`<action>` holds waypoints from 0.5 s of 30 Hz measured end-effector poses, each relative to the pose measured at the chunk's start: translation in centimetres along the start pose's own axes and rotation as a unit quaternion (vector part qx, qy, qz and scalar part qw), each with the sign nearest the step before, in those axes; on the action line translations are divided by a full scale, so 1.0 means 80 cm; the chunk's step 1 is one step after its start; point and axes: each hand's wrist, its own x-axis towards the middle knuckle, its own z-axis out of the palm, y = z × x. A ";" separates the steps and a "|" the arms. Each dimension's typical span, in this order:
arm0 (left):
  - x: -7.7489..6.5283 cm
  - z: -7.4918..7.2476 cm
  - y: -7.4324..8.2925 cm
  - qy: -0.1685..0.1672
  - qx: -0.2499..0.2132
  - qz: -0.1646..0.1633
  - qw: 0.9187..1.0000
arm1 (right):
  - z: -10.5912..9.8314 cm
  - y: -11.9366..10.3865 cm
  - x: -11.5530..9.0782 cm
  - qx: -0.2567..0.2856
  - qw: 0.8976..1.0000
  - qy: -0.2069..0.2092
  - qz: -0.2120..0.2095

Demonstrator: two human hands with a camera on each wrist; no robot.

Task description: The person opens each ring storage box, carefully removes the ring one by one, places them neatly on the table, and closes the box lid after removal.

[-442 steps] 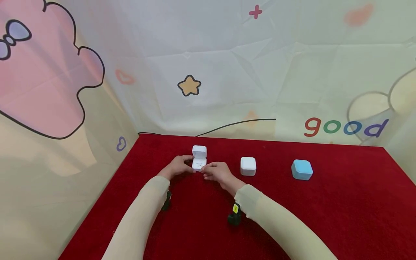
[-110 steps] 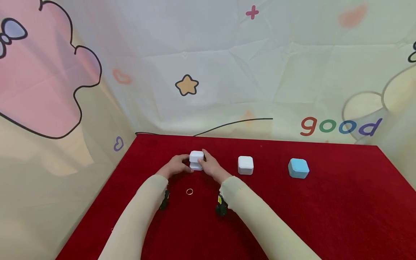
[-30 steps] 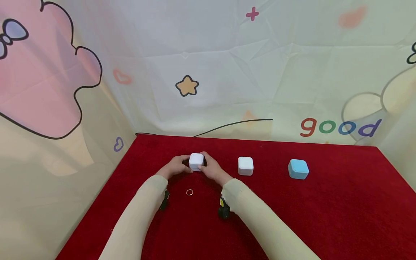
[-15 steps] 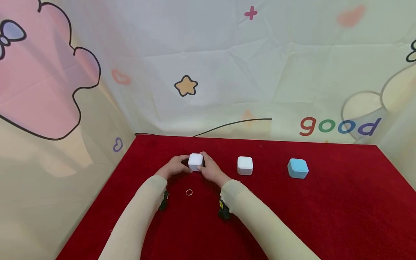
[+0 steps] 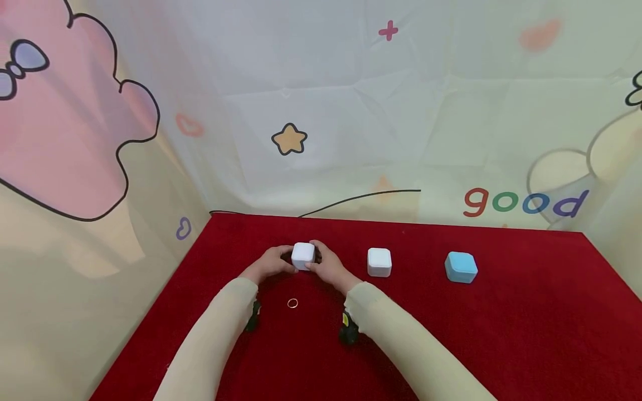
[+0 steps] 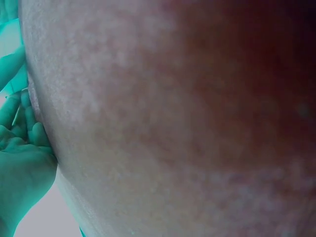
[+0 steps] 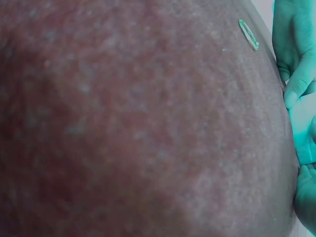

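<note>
A small white ring box (image 5: 303,256), its lid closed, stands at the back left of the red cloth. The left hand (image 5: 271,263) holds it from the left, thumb low near the front edge. From the other side the right hand (image 5: 330,267) grips it, with the thumb at the front and fingers reaching round behind. A thin ring (image 5: 292,303) lies on the cloth between the forearms; the right wrist view shows the same ring (image 7: 249,34) edge-on. Both wrist views catch the hands and box only at their margins.
To the right of the hands stands a second white box (image 5: 379,262), closed. Farther right is a light blue box (image 5: 461,267), also closed. A printed curtain (image 5: 351,122) rises behind the red cloth (image 5: 526,334) and along its left side.
Earlier the box stood open with its white inside showing; its lid has come down and is now closed. The ring lies on the cloth since the second frame. The right hand moved onto the box's side.
</note>
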 end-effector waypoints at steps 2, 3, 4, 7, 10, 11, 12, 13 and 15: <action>0.000 0.000 -0.001 -0.001 -0.005 -0.001 1.000 | 0.000 0.000 -0.001 0.018 1.000 0.004 0.009; 0.001 0.000 -0.002 0.000 -0.007 -0.001 1.000 | 0.000 0.000 -0.002 0.022 1.000 0.007 0.009; 0.001 0.000 -0.002 0.001 -0.011 -0.002 1.000 | 0.000 -0.001 -0.002 0.025 1.000 0.008 0.009; 0.002 -0.002 -0.004 -0.001 -0.027 -0.005 1.000 | 0.000 -0.002 -0.003 0.022 1.000 0.011 0.005; 0.002 -0.005 -0.004 -0.007 -0.042 -0.004 0.999 | 0.000 -0.002 -0.004 0.017 1.000 0.010 0.007; 0.002 -0.006 -0.004 -0.010 -0.045 -0.003 0.999 | -0.001 -0.002 -0.005 0.015 1.000 0.010 0.007; 0.002 -0.006 -0.005 -0.013 -0.049 -0.003 0.999 | -0.001 -0.003 -0.005 0.015 1.000 0.010 0.008; 0.001 -0.007 -0.005 -0.014 -0.051 -0.003 0.999 | -0.001 -0.003 -0.006 0.016 1.000 0.010 0.009; 0.000 -0.009 -0.006 -0.016 -0.056 -0.003 0.998 | -0.002 -0.004 -0.008 0.018 1.000 0.010 0.012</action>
